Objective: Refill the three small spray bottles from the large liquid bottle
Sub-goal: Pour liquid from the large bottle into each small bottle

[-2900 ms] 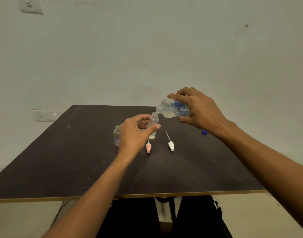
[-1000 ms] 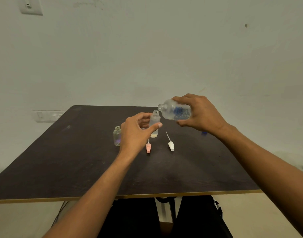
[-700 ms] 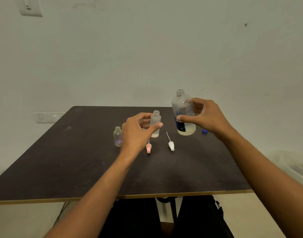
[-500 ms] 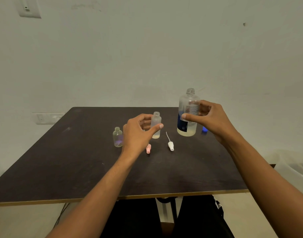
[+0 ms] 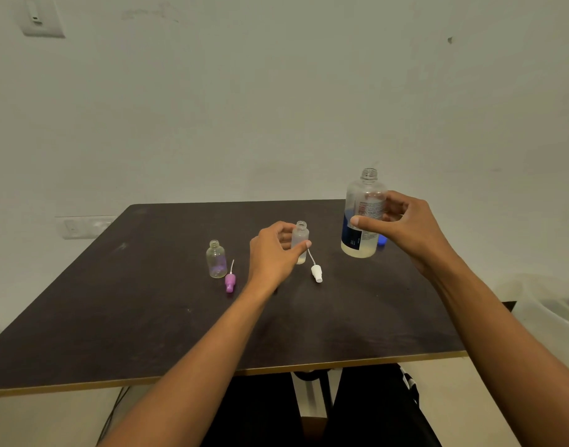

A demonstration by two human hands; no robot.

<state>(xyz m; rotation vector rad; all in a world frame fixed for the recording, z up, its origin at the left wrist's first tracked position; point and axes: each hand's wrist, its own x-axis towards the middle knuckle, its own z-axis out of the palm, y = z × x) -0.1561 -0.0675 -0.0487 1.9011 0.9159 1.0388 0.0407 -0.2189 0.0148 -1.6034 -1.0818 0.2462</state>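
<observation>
The large clear bottle (image 5: pixel 362 221), uncapped with a little yellowish liquid at the bottom, stands upright on the dark table (image 5: pixel 147 317) at the right. My right hand (image 5: pixel 405 227) hovers at it, thumb in front, fingers loose and apart beside it. My left hand (image 5: pixel 273 253) grips a small uncapped spray bottle (image 5: pixel 301 237) standing on the table with some liquid in it. Another small open bottle (image 5: pixel 216 259) stands further left. A purple spray head (image 5: pixel 230 282) and a white spray head (image 5: pixel 316 272) lie loose on the table.
A blue cap (image 5: pixel 382 240) lies behind the large bottle. A translucent bin (image 5: pixel 541 304) sits beyond the table's right edge. The wall stands close behind the table, with a socket plate (image 5: pixel 83 225) at the left.
My right hand tipped the large bottle back upright from pouring, set it down on the table to the right, and loosened its fingers. My left hand stayed on the small bottle.
</observation>
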